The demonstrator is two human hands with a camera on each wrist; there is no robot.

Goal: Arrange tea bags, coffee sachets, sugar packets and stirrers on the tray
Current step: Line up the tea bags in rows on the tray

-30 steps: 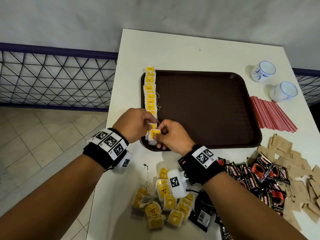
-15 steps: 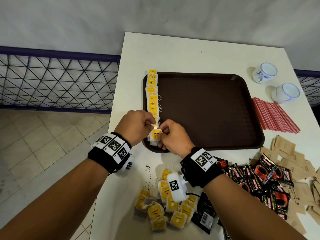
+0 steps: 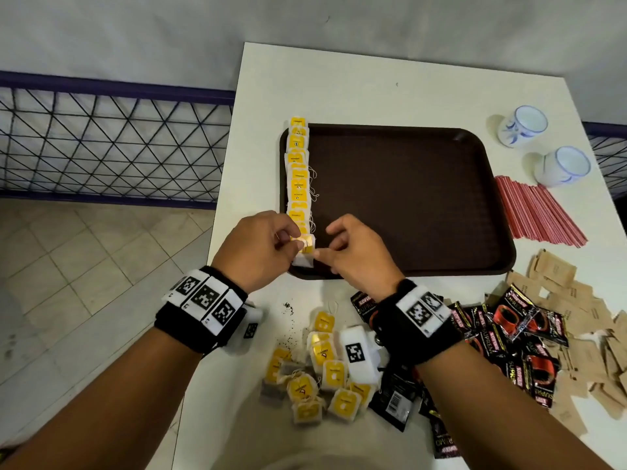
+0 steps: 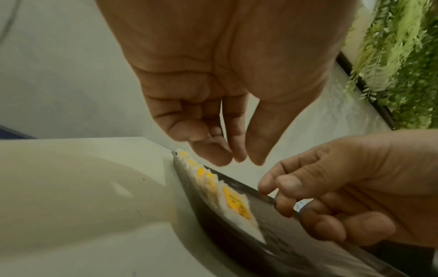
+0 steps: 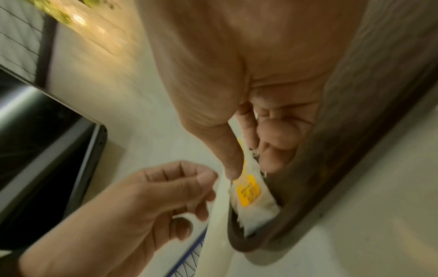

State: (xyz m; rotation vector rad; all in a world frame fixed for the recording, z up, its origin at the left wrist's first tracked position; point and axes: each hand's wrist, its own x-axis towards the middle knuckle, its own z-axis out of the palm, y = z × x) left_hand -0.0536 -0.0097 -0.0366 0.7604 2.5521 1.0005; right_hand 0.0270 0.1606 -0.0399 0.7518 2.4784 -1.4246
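Head view: paper tea bags [image 3: 298, 171] line the smooth brown tray [image 3: 407, 198].

One tray [image 3: 475, 205], two cups [image 3: 522, 125], two hands [image 3: 261, 245].

coffee sachets [image 3: 515, 337] — "KOPIKO", "SUPREME" | tea bags [image 3: 298, 184] — tag print too small to read

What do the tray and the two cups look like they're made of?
Tray: probably moulded plastic, dark brown, with a matte grid-textured floor and a smooth raised rim. Cups: likely glazed ceramic, glossy white with blue painted marks and rims.
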